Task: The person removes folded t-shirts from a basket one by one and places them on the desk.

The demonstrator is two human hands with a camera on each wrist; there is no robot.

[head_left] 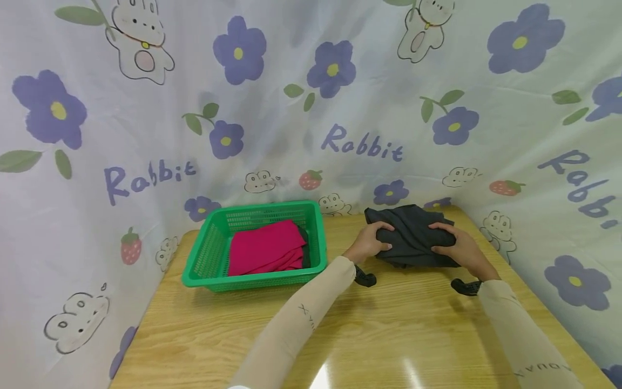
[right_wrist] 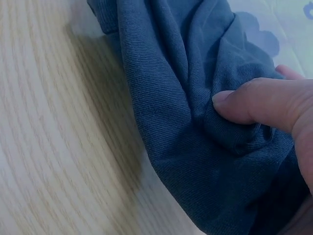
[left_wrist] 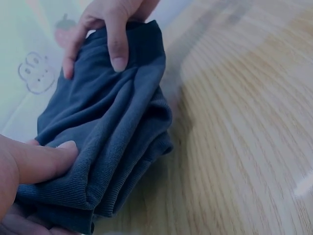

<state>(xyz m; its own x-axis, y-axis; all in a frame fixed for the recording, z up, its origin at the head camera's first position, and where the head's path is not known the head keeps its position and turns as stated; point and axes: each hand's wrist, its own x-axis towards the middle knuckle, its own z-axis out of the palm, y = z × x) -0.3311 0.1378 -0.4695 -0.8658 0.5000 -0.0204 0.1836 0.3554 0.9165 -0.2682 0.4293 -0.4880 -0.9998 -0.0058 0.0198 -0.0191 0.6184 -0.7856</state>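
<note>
A dark grey folded garment (head_left: 413, 235), its exact kind not clear, is held at the right rear of the table. My left hand (head_left: 371, 241) grips its left end, thumb on the near face and fingers over the top. At the other end my right hand (head_left: 459, 247) grips it the same way. In the left wrist view the cloth (left_wrist: 112, 112) shows several stacked layers and loose folds. The right thumb (right_wrist: 254, 103) presses into a fold in the right wrist view. Whether the garment's underside touches the table is hard to tell.
A green plastic basket (head_left: 194, 281) stands to the left on the wooden table (head_left: 389, 335). Folded bright pink cloth (head_left: 264, 248) lies in it, with a dark cloth (head_left: 305, 251) at its right side. A printed curtain (head_left: 272, 108) hangs behind the table and along its sides.
</note>
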